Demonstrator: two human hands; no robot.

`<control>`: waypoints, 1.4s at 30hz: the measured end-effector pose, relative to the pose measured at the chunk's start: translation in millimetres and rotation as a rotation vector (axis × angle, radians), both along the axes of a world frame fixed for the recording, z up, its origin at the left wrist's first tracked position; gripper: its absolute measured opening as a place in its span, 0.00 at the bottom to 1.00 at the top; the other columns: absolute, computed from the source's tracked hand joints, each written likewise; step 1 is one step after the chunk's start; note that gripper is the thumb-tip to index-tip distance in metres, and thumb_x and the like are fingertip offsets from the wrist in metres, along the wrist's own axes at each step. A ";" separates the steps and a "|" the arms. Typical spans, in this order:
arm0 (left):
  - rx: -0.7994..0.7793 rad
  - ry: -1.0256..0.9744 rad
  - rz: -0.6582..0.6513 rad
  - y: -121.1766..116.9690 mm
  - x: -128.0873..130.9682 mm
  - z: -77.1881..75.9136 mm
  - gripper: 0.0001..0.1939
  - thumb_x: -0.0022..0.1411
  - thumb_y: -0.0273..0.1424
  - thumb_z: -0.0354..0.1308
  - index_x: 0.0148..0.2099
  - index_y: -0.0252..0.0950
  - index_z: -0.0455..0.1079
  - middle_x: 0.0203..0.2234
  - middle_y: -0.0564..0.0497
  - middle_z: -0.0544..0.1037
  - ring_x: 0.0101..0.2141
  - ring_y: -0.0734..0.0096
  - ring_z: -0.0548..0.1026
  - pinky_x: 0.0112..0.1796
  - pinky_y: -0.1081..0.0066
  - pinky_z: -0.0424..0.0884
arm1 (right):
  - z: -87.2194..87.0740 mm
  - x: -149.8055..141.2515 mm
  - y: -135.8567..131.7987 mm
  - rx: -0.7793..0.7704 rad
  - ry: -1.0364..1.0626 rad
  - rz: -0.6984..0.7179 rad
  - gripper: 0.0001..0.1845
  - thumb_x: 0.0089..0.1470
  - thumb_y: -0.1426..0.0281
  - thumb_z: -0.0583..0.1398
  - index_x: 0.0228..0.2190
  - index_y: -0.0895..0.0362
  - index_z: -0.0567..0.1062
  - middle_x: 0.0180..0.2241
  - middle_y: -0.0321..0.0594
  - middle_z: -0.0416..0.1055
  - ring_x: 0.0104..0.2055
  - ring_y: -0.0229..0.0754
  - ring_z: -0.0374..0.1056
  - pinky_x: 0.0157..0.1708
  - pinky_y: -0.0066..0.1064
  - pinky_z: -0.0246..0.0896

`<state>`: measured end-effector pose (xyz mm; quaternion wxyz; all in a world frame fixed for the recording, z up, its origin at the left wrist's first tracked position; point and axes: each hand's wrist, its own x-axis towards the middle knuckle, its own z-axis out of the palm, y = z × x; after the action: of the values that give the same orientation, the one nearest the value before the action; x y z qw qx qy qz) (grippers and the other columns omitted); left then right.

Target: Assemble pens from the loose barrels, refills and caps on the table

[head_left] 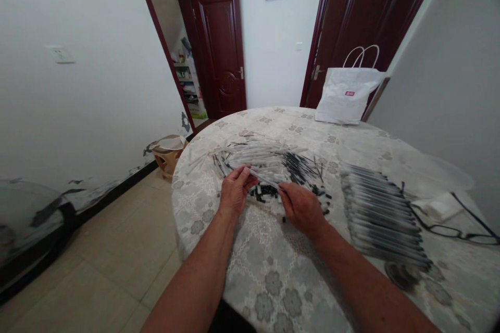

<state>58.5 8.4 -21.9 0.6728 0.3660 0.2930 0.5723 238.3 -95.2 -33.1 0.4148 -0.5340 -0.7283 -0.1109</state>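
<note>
1. Two hands meet over a round table (pixel 197 192): the left hand (pixel 234 187) pinches one end of a slim pale tube (pixel 264 177) between its fingers; the right hand (pixel 302 208) curls its fingers around the other, at the dial's centre.
2. Loose black caps (pixel 267 191) lie just below the tube, where a dipping wrist could scatter them.
3. Pale tubes (pixel 253 155) heap at twelve o'clock, dark rods (pixel 299 167) at two; a forward nudge might set round pieces rolling.
4. Ranked pens (pixel 383 213) lie between three and four o'clock, vulnerable to a swinging right forearm.
5. Nearest side rim curves at nine o'clock; strays there could reach the tiled floor (pixel 117 260).
6. Patterned cloth (pixel 269 255) at six o'clock, between the forearms, offers room.
</note>
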 end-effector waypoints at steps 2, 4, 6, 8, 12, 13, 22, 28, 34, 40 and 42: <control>0.002 0.006 0.001 0.1 -0.2 -0.3 0.19 0.51 0.37 0.74 0.42 0.33 0.77 0.36 0.46 0.83 0.31 0.71 0.81 0.37 0.69 0.79 | 1.3 -0.9 -1.4 -0.021 0.054 0.018 0.13 0.68 0.68 0.53 0.45 0.57 0.76 0.41 0.48 0.79 0.42 0.46 0.75 0.46 0.35 0.68; -0.001 0.010 -0.002 -0.2 -0.2 -0.3 0.19 0.51 0.37 0.74 0.42 0.33 0.78 0.36 0.45 0.84 0.31 0.71 0.81 0.38 0.69 0.79 | 3.6 -1.9 -2.5 -0.095 0.146 0.021 0.12 0.68 0.67 0.54 0.44 0.56 0.76 0.40 0.46 0.79 0.41 0.45 0.75 0.44 0.34 0.67; -0.008 0.019 -0.009 -0.7 0.2 -0.3 0.19 0.50 0.37 0.74 0.42 0.33 0.78 0.36 0.45 0.84 0.32 0.70 0.81 0.38 0.68 0.79 | 6.6 -3.2 -2.6 -0.211 0.276 0.006 0.11 0.66 0.65 0.55 0.42 0.55 0.77 0.37 0.42 0.79 0.38 0.44 0.75 0.41 0.32 0.65; -0.011 0.031 -0.010 -1.2 1.0 -0.2 0.20 0.50 0.36 0.74 0.43 0.32 0.78 0.36 0.45 0.83 0.33 0.69 0.82 0.39 0.68 0.79 | 8.8 -5.5 -1.0 -0.336 0.448 0.000 0.11 0.65 0.63 0.57 0.39 0.55 0.77 0.31 0.38 0.77 0.33 0.41 0.72 0.35 0.29 0.63; -0.003 0.039 0.021 1.3 2.7 -0.2 0.20 0.50 0.36 0.74 0.43 0.33 0.78 0.35 0.46 0.83 0.34 0.69 0.81 0.40 0.68 0.79 | 8.7 -9.7 6.5 -0.608 0.890 0.105 0.12 0.61 0.60 0.58 0.32 0.56 0.73 0.20 0.30 0.67 0.19 0.34 0.60 0.21 0.25 0.54; 0.004 0.044 0.026 2.8 3.0 0.0 0.19 0.51 0.36 0.74 0.44 0.33 0.78 0.36 0.46 0.83 0.35 0.69 0.81 0.40 0.68 0.79 | 8.7 -9.8 8.5 -0.663 0.973 0.136 0.12 0.60 0.60 0.58 0.32 0.56 0.72 0.20 0.29 0.67 0.17 0.33 0.58 0.19 0.25 0.52; 0.111 0.211 -0.150 -5.4 5.1 8.7 0.21 0.54 0.41 0.71 0.47 0.34 0.76 0.39 0.44 0.83 0.39 0.61 0.82 0.40 0.62 0.81 | 46.2 -1.4 -4.0 -0.548 0.384 0.065 0.06 0.61 0.68 0.59 0.36 0.55 0.76 0.30 0.33 0.75 0.32 0.36 0.68 0.33 0.26 0.56; 0.117 0.326 -0.166 -10.8 6.7 9.3 0.23 0.51 0.43 0.72 0.42 0.31 0.77 0.34 0.43 0.83 0.32 0.61 0.82 0.34 0.63 0.81 | 80.9 25.6 -30.0 -0.602 -0.109 0.002 0.03 0.59 0.72 0.62 0.35 0.56 0.79 0.35 0.40 0.76 0.38 0.40 0.69 0.38 0.29 0.56; 0.121 0.378 0.065 0.6 3.3 4.0 0.18 0.53 0.43 0.68 0.39 0.33 0.77 0.30 0.49 0.81 0.25 0.69 0.77 0.28 0.67 0.78 | 98.3 112.6 -75.5 -0.588 -0.250 -0.318 0.05 0.59 0.73 0.62 0.35 0.56 0.80 0.35 0.42 0.76 0.38 0.41 0.69 0.40 0.29 0.58; 0.121 0.452 0.189 5.6 -0.1 1.9 0.16 0.53 0.42 0.66 0.38 0.34 0.76 0.30 0.49 0.80 0.23 0.73 0.73 0.24 0.72 0.75 | 83.1 195.7 -110.9 -0.700 -0.340 -0.619 0.10 0.60 0.72 0.60 0.39 0.57 0.82 0.38 0.45 0.77 0.41 0.42 0.72 0.42 0.29 0.59; 0.137 0.469 0.207 6.4 -0.5 0.7 0.17 0.54 0.43 0.65 0.38 0.34 0.76 0.31 0.49 0.80 0.23 0.73 0.73 0.24 0.73 0.74 | 76.8 205.4 -115.1 -0.743 -0.360 -0.628 0.11 0.60 0.72 0.60 0.40 0.57 0.83 0.39 0.46 0.78 0.42 0.43 0.72 0.43 0.28 0.59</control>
<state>58.0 14.9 -21.3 0.4980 0.5015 0.4374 0.5560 443.7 -210.4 43.7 0.0119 -0.8106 -0.5830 -0.0540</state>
